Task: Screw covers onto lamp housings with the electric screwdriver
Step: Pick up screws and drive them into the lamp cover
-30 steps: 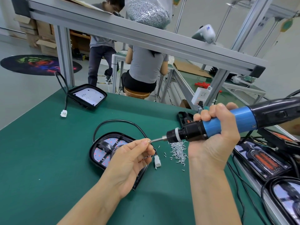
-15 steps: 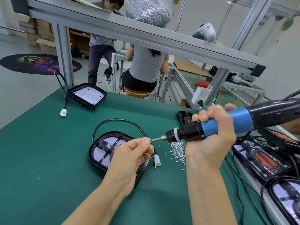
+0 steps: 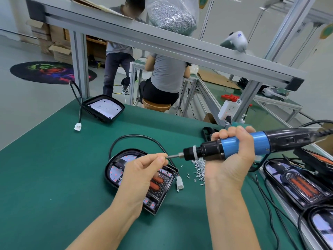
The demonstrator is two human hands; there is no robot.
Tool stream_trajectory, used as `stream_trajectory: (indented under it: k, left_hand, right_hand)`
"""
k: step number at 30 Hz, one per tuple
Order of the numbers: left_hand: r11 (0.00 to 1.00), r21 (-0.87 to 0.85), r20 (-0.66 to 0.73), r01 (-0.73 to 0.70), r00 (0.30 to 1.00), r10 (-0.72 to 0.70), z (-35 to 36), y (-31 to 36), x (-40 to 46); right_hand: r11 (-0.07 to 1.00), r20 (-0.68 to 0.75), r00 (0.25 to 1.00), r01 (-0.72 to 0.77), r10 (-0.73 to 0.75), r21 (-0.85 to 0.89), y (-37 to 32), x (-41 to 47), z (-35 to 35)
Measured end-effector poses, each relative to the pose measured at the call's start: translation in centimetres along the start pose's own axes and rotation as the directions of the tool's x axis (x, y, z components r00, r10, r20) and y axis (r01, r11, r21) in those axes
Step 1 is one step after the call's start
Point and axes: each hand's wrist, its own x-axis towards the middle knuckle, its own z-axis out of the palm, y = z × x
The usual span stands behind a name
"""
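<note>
Head view, looking down on a green workbench [image 3: 54, 186]. Right hand [image 3: 232, 157] wrapped around the blue grip of an electric screwdriver [image 3: 243, 147], fingers closed tight on it, tool held almost level above the bench with its bit [image 3: 173, 156] pointing left. Left hand [image 3: 142, 175] raised over a lamp housing [image 3: 115, 170], thumb and forefinger pinched together right at the tip of the bit; whatever sits between them too small to make out. Lamp housing flat on the bench directly under the left hand, black-rimmed, with a pale inner board dotted red and two orange oblong parts showing beside the wrist. Black cable [image 3: 129, 137] looping from the housing across the bench behind it, white connector [image 3: 179, 183] lying just beside the housing's right edge. Small heap of loose screws [image 3: 199, 168] on the bench between the housing and the right hand. Second lamp housing [image 3: 105, 108] near the far left corner of the bench, well apart, its own lead ending in a white plug [image 3: 77, 126]. More lamp units [image 3: 297, 184] lined along the right edge. Clear bag of screws [image 3: 173, 15] resting on the aluminium frame rail [image 3: 162, 44] overhead. Two people in grey shirts beyond the bench, one seated on a stool [image 3: 155, 105], one standing.
</note>
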Motion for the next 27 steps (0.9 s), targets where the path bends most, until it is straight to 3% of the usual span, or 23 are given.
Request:
stream_trajectory:
  k: [2,3,5,6,9,11,12,16,21,27]
  left_hand:
    - [0.999,-0.006,-0.019,-0.048,0.999,0.048,-1.2,0.2,0.5]
    - [0.993,0.050,-0.094,-0.109,0.989,0.113,-2.4,0.0,1.1]
    - [0.910,0.386,-0.276,-0.155,0.921,0.274,-5.5,-0.1,2.5]
    - [0.832,0.551,-0.327,-0.070,0.899,0.292,-7.1,-0.2,3.1]
    - [0.520,0.808,-0.351,0.278,0.935,0.045,-9.5,-1.2,4.5]
    - [0.314,0.901,-0.308,0.300,0.951,-0.026,-9.3,-1.8,4.9]
    - [0.292,0.914,-0.291,0.283,0.957,-0.016,-9.0,-1.9,5.1]
    - [0.426,0.871,-0.261,0.246,0.965,-0.024,-8.1,-1.8,5.7]
    - [0.770,0.610,-0.158,0.189,0.981,-0.116,-7.0,-1.4,5.7]
    - [0.834,0.537,-0.133,0.128,0.989,-0.066,-7.1,-1.9,6.0]
  right_hand:
    - [1.000,0.001,1.000,-0.008,0.008,0.021,0.2,0.3,0.1]
    - [1.000,0.005,1.000,-0.010,0.010,0.021,0.3,0.4,0.2]
    - [1.000,0.008,1.000,-0.009,0.009,-0.001,0.7,0.6,0.1]
    - [1.000,0.005,1.000,-0.003,0.003,-0.021,0.9,0.6,0.0]
    - [0.997,0.020,1.000,0.017,-0.016,-0.072,1.6,0.8,-0.1]
    - [0.994,0.035,0.999,0.019,-0.015,-0.105,2.4,1.0,-0.2]
    - [0.992,0.039,0.999,0.018,-0.014,-0.124,2.8,1.1,-0.2]
    - [0.979,0.044,0.999,0.034,-0.025,-0.201,4.7,1.7,-0.5]
    - [0.963,0.079,0.996,0.058,-0.038,-0.265,6.3,2.4,-0.4]
    - [0.937,0.147,0.988,0.094,-0.046,-0.338,7.7,2.3,0.0]
